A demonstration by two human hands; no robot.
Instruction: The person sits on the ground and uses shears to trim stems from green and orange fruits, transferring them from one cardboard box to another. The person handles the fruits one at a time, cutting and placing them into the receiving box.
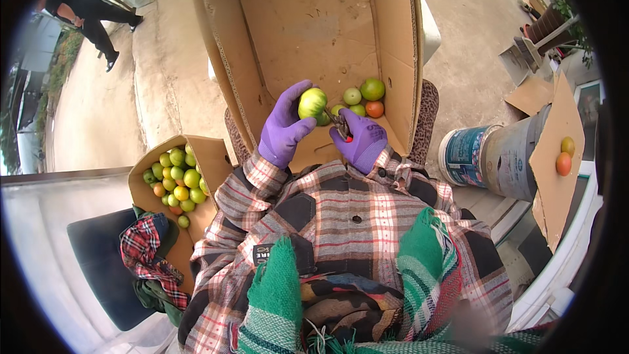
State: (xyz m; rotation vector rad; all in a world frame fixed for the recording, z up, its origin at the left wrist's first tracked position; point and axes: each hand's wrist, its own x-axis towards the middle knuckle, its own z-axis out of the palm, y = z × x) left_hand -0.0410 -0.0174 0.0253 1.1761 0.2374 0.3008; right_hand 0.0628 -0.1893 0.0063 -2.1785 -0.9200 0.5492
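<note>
My left hand [285, 130], in a purple glove, holds a green striped tomato [312, 103] between thumb and fingers. Close by on the right, my right hand [361, 135], gloved the same way, grips a small pair of snips [340, 123] with a bit of red on the handle. The blades point up and left towards the tomato; I cannot tell whether they touch it. Both hands are over the near end of a large cardboard box [304, 19]. In its near right corner lie several tomatoes, among them a green one [372, 89] and an orange-red one [375, 109].
A smaller cardboard box [209, 157] at left holds many green and orange tomatoes [179, 177], beside a dark chair [98, 265] with clothing. At right, buckets [511, 152] stand near a cardboard sheet [560, 196] bearing two tomatoes. A person [88, 14] is at upper left.
</note>
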